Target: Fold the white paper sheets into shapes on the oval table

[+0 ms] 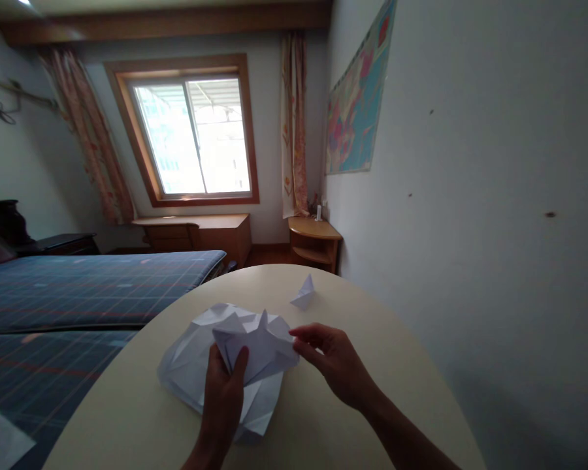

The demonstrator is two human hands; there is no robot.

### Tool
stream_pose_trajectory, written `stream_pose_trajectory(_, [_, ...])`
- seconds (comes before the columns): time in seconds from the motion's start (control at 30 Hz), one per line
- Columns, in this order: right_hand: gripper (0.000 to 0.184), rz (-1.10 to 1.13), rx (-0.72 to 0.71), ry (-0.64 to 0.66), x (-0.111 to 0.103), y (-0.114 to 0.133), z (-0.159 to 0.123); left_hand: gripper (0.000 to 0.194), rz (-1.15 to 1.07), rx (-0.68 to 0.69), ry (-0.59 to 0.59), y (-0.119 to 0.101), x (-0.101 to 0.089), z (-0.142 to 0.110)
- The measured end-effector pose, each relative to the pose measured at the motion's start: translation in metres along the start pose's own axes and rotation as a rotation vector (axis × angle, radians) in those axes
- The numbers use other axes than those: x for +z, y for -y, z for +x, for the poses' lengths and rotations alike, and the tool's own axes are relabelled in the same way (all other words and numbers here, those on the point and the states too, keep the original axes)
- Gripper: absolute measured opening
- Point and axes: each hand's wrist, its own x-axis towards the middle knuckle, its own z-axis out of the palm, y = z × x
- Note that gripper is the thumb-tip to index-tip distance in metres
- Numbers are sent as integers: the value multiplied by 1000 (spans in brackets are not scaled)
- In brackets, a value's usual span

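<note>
The left hand [220, 401] comes up from the bottom edge of the view, its forearm cut off there, and grips a large, crumpled white folded-paper form [255, 343] from the near side, with the thumb pressed on the paper and the fingers hidden behind it. The right hand [336, 365] reaches in from the lower right with its fingers loosely extended, their tips at the paper's right edge; whether they pinch it or only touch it is hard to make out. The paper form lies low over the cream oval worktop [127, 418], and the left hand hides part of it, so its exact shape cannot be read. Farther out, well beyond the right hand, a small white folded-paper piece [304, 294] with a pointed peak stands near the worktop's far edge. The worktop's curved rim runs close to a white plaster wall [470, 196] on the right and over a bed with a blue plaid cover [78, 294] on the left, where a loose white paper sheet [0, 437] is cut off by the corner of the view. Farthest away, a wooden desk [191, 232] stands under a wood-framed window [191, 137], beside a small round wooden corner shelf [316, 241] and floral curtains [294, 124], and a coloured wall map [357, 91] hangs on the right.
</note>
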Motion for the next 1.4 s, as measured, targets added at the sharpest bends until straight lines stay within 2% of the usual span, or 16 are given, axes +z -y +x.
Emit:
stream_pose_trajectory(0.1, [25, 95, 8, -68, -1, -9, 4, 48, -42, -63, 13, 4, -2, 2])
stream_pose_trajectory(0.17, [20, 60, 30, -108, -1, -14, 6, 48, -73, -78, 29, 5, -2, 3])
stream_pose_trajectory(0.27, [11, -243, -78, -145, 0, -17, 4, 46, -55, -26, 21, 0, -1, 1])
stream_pose_trajectory(0.37, [22, -610, -314, -175, 5, -10, -4, 44, -8, 54, 5, -5, 0, -1])
stream_pose_trajectory(0.47, [26, -799, -415, -112, 13, 2, -12, 42, 36, 108, 15, -4, 1, -3])
stream_pose_trajectory(0.6, [21, -928, -388, -15, 22, 5, -16, 41, 87, 139, 54, 0, 0, -8])
stream_pose_trajectory(0.77, [6, -936, -295, -24, 23, -10, -11, 40, 118, 162, 42, 2, 1, -10])
stream_pose_trajectory(0.87, [4, -871, -310, -31, 20, -15, -7, 43, 72, 65, 33, 5, 0, -3])
stream_pose_trajectory(1.0, [5, -871, -384, -58, 15, -17, -4, 50, -1, -93, 102, 11, -3, 9])
stream_pose_trajectory(1.17, [8, -951, -630, 30, 5, -15, 0, 53, 115, 24, 136, 16, -4, 16])
stream_pose_trajectory(1.23, [9, -947, -675, 45, 2, -15, 1, 53, 104, 14, 167, 18, -4, 17])
stream_pose_trajectory(1.4, [8, -945, -545, -117, 0, -22, 5, 49, -58, -297, 247, 19, -2, 15])
